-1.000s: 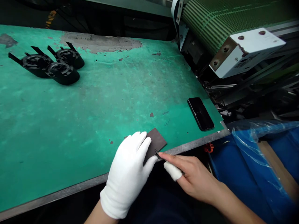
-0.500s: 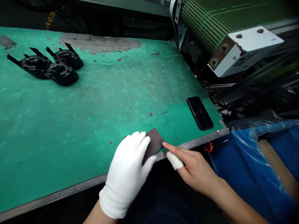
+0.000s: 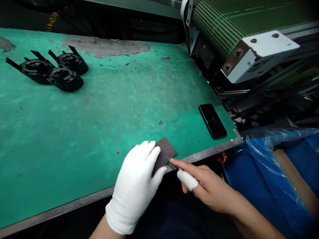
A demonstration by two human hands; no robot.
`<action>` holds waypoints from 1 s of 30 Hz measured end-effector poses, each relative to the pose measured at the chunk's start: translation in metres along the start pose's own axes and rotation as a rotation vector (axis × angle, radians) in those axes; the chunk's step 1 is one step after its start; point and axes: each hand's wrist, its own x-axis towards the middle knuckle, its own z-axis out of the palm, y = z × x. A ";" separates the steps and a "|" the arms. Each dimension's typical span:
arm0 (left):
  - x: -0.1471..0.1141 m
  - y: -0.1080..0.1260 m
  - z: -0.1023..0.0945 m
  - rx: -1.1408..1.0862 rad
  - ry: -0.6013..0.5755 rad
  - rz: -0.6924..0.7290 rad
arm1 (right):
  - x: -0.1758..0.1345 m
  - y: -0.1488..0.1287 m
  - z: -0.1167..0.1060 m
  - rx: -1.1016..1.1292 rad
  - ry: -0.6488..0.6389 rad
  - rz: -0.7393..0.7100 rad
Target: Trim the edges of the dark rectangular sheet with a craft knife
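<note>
My left hand point(image 3: 136, 186), in a white knit glove, lies flat with its fingers stretched over a small dark grey-brown sheet point(image 3: 166, 148) at the front edge of the table. The glove covers the sheet's left part. My right hand point(image 3: 204, 182) is bare apart from a white wrap round the thumb. It pinches a thin, pointed blade point(image 3: 168, 160), index finger stretched along the top, with the tip on the sheet near its lower right edge. Most of the blade and any handle are hidden by the fingers.
The green table point(image 3: 112, 109) has a metal front edge and worn patches. A black phone point(image 3: 213, 121) lies at the right. Several black round parts with prongs point(image 3: 66, 79) stand at the far left. A green conveyor belt point(image 3: 224, 23) and a blue plastic-lined bin point(image 3: 261, 172) are on the right.
My right hand has moved slightly towards me and to the left, bringing the blade tip down along the sheet's right side. The left hand stays on the sheet.
</note>
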 end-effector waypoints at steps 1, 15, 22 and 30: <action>0.000 0.000 0.000 -0.001 0.008 0.005 | 0.000 0.001 0.002 0.058 0.019 0.034; -0.002 0.000 -0.001 -0.012 0.006 -0.006 | 0.004 0.010 0.030 -0.173 0.225 -0.069; -0.002 0.000 0.000 -0.006 0.007 -0.008 | 0.006 0.014 0.028 -0.253 0.286 -0.086; -0.001 0.000 0.001 0.002 0.025 0.003 | 0.003 0.011 0.030 -0.287 0.300 -0.107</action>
